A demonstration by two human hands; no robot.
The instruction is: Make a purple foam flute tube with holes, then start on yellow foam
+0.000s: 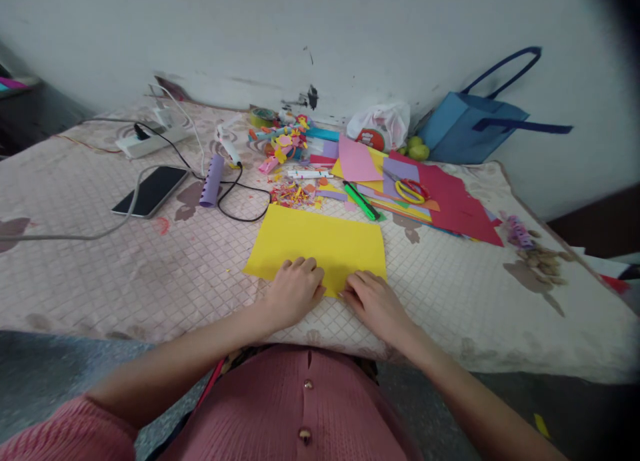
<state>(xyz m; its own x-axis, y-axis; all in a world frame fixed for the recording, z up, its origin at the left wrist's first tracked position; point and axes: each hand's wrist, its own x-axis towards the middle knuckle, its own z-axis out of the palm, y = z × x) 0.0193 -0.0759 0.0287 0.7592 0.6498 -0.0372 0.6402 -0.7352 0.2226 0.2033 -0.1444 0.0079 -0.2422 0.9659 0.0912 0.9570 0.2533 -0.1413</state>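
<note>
A yellow sheet of paper (320,238) lies on the table in front of me, its near edge under both hands. My left hand (296,289) has curled fingers closed on the near edge, left of the middle. My right hand (374,300) pinches the same edge close to the near right corner. Both thumbs are partly hidden, and I cannot tell whether the edge is folded there. Just beyond the sheet's far edge rest a green cutter (362,201) and a heap of small paper scraps (295,194).
Coloured paper sheets (460,198) and scissors (411,189) lie at the back right. A blue bag (465,128) stands against the wall. On the left are a phone (153,191), a purple paper roll (212,181), a glue gun (229,148) and a power strip (150,141) with trailing cables.
</note>
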